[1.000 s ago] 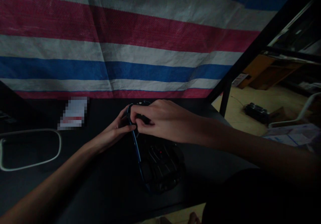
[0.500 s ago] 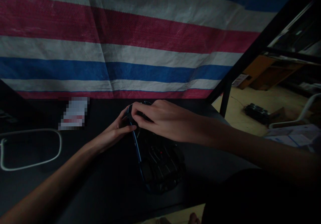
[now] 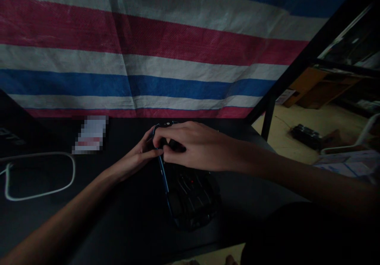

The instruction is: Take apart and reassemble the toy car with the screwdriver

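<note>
Dim room, striped red, white and blue tarpaulin (image 3: 166,59) hung behind a dark worktop (image 3: 118,217).

Item in hand: dark, rounded shell-like object with a blue rim (image 3: 190,195), lying on the worktop near its front edge, centre of view; ribbed inner face up, one small red spot showing. Exact kind cannot be told in this light.

Left hand (image 3: 139,156): at the object's far left end, fingers curled against the blue rim, steadying it.

Right hand (image 3: 196,146): laid over the same far end, thumb and fingertips pinched narrow on a small dark part there; what they pinch is hidden.

Step, as judged: fine fitting or freeing of a small part at the rim's top end. The next move likely calls for a firm hold from the left and a small, careful pinch or pull.

Around: white cord loop (image 3: 38,174) to the left; pixelated white card (image 3: 90,134) by the tarpaulin, unreadable. No brand or writing legible.
</note>
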{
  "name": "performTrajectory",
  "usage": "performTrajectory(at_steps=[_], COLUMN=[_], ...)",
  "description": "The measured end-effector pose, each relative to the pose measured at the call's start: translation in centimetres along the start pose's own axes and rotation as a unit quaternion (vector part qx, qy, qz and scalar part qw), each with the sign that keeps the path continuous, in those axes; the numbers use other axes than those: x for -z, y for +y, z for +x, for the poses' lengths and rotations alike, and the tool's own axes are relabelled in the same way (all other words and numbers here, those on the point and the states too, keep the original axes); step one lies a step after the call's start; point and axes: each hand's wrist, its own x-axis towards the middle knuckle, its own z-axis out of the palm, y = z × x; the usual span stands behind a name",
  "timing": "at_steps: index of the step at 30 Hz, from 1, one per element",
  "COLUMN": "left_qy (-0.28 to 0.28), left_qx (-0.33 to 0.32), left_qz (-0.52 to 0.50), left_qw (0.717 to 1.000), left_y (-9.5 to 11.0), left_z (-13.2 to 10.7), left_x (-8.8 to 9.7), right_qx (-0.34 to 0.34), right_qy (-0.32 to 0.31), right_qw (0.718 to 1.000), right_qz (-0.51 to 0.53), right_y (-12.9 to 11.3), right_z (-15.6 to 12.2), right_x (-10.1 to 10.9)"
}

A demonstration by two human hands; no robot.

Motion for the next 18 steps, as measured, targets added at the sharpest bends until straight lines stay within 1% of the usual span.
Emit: performTrajectory(at_steps=[3, 6, 7, 11, 15, 18], left_qy=[0.008, 0.005, 0.002, -0.005, 0.000, 0.006], left_qx=[0.013, 0.003, -0.002, 0.001, -0.003, 0.005], left_qz=[0.000, -0.002, -0.002, 0.002, -0.006, -0.008], left_qw=[1.000, 1.000, 1.000, 1.000, 1.000, 1.000], left_y=[-0.03, -0.10, -0.13, -0.20, -0.08, 0.08], left_z=[-0.01, -0.02, -0.02, 0.03, 0.04, -0.04], left_x=[0.05, 0.14, 0.18, 0.26, 0.05, -0.14], right_qx=[-0.016, 0.002, -0.002, -0.039, -0.010, -0.041], right_qy=[-0.017, 0.000, -0.001, -0.040, -0.017, -0.037], right_qw=[1.000, 1.000, 1.000, 0.998, 1.000, 0.998], right_qz=[-0.011, 0.005, 0.000, -0.012, 0.002, -0.023], right_y=[0.01, -0.10, -0.15, -0.23, -0.22, -0.17], right_z=[0.00, -0.07, -0.09, -0.08, -0.10, -0.10], right_x=[-0.01, 0.12, 0.19, 0.40, 0.47, 0.54])
